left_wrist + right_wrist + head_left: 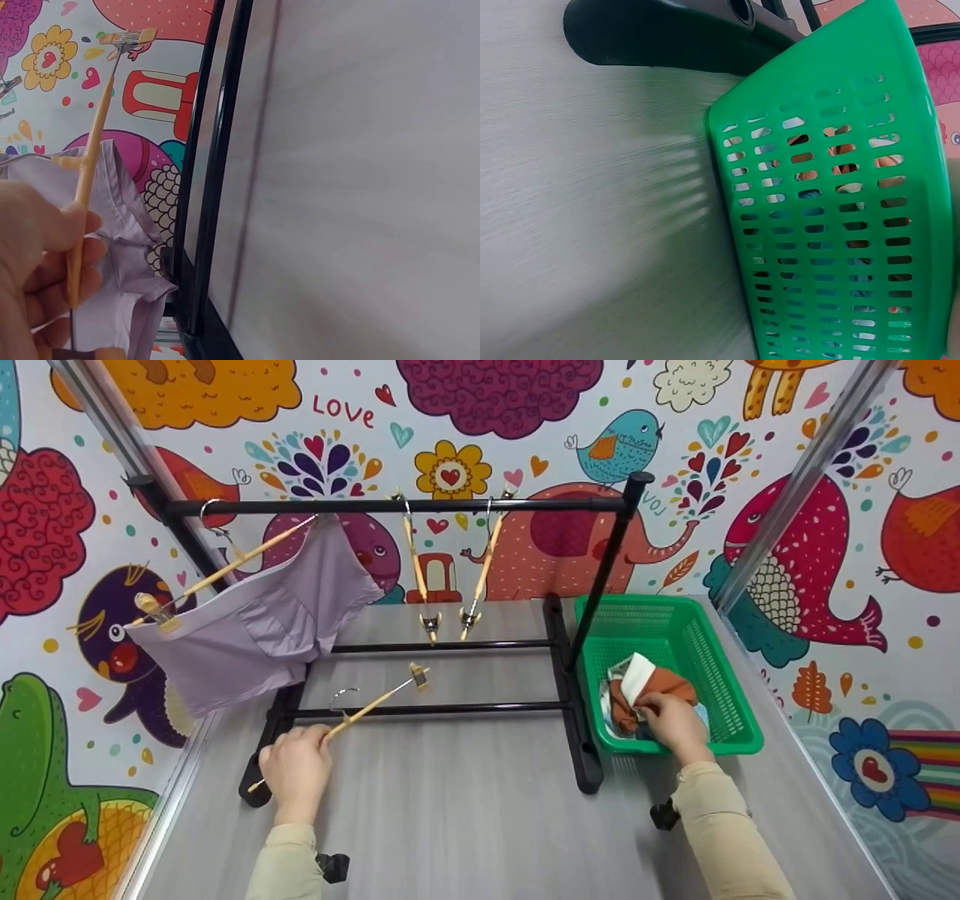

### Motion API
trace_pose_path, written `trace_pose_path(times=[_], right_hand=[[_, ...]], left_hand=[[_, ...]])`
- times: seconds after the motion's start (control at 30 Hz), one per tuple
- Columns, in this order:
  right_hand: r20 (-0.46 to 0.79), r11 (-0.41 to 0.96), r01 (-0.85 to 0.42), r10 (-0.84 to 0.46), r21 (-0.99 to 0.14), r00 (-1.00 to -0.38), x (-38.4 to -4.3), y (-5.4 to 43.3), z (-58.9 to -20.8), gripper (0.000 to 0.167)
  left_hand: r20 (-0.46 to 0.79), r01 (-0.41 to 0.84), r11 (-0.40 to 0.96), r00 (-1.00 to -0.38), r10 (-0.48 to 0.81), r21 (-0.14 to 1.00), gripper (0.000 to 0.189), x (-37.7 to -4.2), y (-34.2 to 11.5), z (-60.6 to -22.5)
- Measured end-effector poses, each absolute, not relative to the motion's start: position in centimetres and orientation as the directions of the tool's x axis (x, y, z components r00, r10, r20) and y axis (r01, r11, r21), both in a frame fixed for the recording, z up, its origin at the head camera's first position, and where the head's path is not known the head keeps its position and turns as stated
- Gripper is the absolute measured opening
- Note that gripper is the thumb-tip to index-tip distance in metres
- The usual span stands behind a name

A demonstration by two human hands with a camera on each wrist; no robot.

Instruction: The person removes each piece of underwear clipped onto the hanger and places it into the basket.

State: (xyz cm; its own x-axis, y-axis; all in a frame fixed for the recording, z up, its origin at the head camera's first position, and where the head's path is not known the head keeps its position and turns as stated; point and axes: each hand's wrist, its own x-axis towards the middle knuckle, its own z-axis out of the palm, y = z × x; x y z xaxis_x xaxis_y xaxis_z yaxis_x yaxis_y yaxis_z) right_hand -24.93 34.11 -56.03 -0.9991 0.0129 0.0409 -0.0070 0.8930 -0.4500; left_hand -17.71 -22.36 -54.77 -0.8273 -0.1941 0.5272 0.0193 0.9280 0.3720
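Observation:
My left hand (296,765) grips a clip hanger (367,709) by its yellow bar, in front of the rack's lower rails. In the left wrist view the fingers curl round the bar, and a clip (129,37) shows at its far end. Over the green basket (724,675) at the right, my right hand (673,724) pinches a rust-brown garment with a white band (667,686). Other clothes lie bunched beneath it. The right wrist view shows mostly the basket's slotted wall (832,225), which hides the fingers.
A black garment rack (450,506) stands at the back. Lilac shorts (255,622) hang clipped to a hanger at its left. Two bare clip hangers (416,559) hang from the middle of the top bar. A patterned wall (465,427) closes off the back.

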Motion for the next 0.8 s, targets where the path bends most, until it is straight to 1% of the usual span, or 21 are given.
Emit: trace_pose_path(times=[0.2,0.37,0.47,0.6,0.8], right_hand=[[0.002,0.901,-0.006,-0.006,-0.434,-1.000,-24.9,34.2,-56.2,0.025],[-0.074,0.907,-0.033,-0.070,-0.421,-0.995,-24.8,34.2,-56.0,0.028],[-0.097,0.904,-0.046,-0.096,-0.425,-0.991,-24.8,34.2,-55.9,0.028],[-0.074,0.900,-0.055,-0.096,-0.432,-0.993,-24.8,34.2,-55.9,0.027],[0.003,0.904,-0.055,-0.059,-0.424,-0.998,-24.8,34.1,-56.0,0.026]], left_hand=[[0.550,0.031,0.928,-0.813,-0.192,0.370,0.010,-18.1,-22.4,-54.3],[0.552,0.034,0.927,-0.811,-0.193,0.373,0.010,-18.3,-22.4,-54.0],[0.549,0.033,0.925,-0.813,-0.195,0.377,0.011,-18.4,-22.4,-53.9],[0.549,0.031,0.924,-0.812,-0.199,0.380,0.011,-18.6,-22.3,-53.6],[0.553,0.024,0.926,-0.808,-0.204,0.378,0.009,-19.3,-22.4,-52.8]])
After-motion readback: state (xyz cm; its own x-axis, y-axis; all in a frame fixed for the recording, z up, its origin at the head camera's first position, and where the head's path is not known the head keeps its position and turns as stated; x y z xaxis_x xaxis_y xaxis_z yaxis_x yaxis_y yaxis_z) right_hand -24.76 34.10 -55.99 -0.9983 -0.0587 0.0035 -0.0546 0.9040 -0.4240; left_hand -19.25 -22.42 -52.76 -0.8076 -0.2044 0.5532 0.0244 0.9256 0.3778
